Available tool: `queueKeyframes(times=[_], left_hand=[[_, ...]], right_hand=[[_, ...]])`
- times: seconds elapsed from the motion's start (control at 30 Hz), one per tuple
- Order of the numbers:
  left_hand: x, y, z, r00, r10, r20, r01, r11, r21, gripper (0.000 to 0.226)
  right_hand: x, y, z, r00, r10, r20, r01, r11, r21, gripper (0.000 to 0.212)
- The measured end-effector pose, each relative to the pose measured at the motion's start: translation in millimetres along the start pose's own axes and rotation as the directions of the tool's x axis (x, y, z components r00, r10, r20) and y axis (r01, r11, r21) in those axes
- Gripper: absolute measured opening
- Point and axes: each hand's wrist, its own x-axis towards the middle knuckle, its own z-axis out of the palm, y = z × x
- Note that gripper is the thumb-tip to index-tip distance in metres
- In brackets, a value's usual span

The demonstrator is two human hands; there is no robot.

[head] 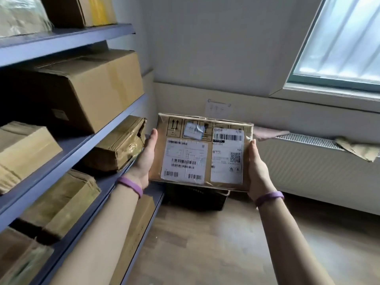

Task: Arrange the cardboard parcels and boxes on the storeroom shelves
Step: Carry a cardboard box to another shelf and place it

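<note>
At the far left the shelves [82,149] are seen in tiers, already loaded. A small box [22,149] and a large box [88,87] are set side by side on one tier, and the large one is brought out to that tier's front edge. A wrapped parcel [117,145] is lodged at the right end of the tier below, and a lower parcel [61,202] is kept under that.

Just past the shelves' right end, the left hand [147,159] is laid against the left side of the labelled parcel [202,153]. Its thumb lies along the upper edge; the fingers are hidden beneath and are presumably curled under as support. The parcel rests on no shelf. It is carried in the air above a black crate [197,199] on the floor, beside the wrapped parcel's tier.

It is held roughly flat with the labels turned upward, probably so that they can be read before a place is chosen. The right hand [257,171] is closed on the opposite side in the same way, so the load is shared and kept from tipping.

Further right, cardboard scraps [357,150] are left on top of the radiator [308,161], under the window [339,38]. A swing to the left is judged to be what shelving calls for next.
</note>
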Motion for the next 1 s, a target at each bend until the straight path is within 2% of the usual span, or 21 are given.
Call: queueKeyframes(times=[0.07, 0.27, 0.4, 0.47, 0.53, 0.67, 0.87, 0.93, 1.0], left_hand=[[44, 7, -5, 1.0, -0.019, -0.012, 0.019, 1.0, 0.005, 0.104], [166, 14, -11, 0.998, -0.044, 0.054, 0.046, 0.999, -0.019, 0.092], [246, 29, -1, 0.996, -0.001, 0.084, 0.0, 1.0, 0.003, 0.098], [288, 43, 6, 0.994, 0.013, 0.111, -0.014, 1.0, 0.003, 0.102], [333, 58, 11, 0.992, 0.015, 0.122, -0.015, 1.0, 0.004, 0.105], [411, 78, 20, 0.986, -0.021, 0.168, 0.019, 1.0, 0.012, 0.106], [502, 79, 38, 0.978, -0.097, 0.186, 0.094, 0.995, 0.024, 0.106], [532, 70, 42, 0.971, -0.143, 0.19, 0.141, 0.99, 0.028, 0.104], [558, 58, 47, 0.966, -0.19, 0.175, 0.186, 0.982, 0.039, 0.104]], right_hand=[[34, -12, 10, 1.0, -0.004, -0.005, 0.004, 1.0, -0.007, 0.046], [134, -33, 39, 1.0, 0.007, -0.03, -0.007, 1.0, -0.01, 0.046], [208, -48, 58, 0.998, 0.001, -0.069, -0.003, 1.0, -0.03, 0.047], [247, -60, 70, 0.995, -0.019, -0.1, 0.015, 0.999, -0.041, 0.053], [288, -71, 81, 0.991, -0.026, -0.129, 0.02, 0.999, -0.049, 0.068], [354, -91, 95, 0.988, -0.05, -0.145, 0.049, 0.999, -0.014, 0.049], [445, -99, 100, 0.976, -0.002, -0.217, 0.002, 1.0, 0.001, 0.05], [472, -95, 97, 0.971, 0.018, -0.238, -0.022, 1.0, -0.016, 0.057], [503, -88, 91, 0.964, 0.059, -0.259, -0.064, 0.998, -0.013, 0.076]])
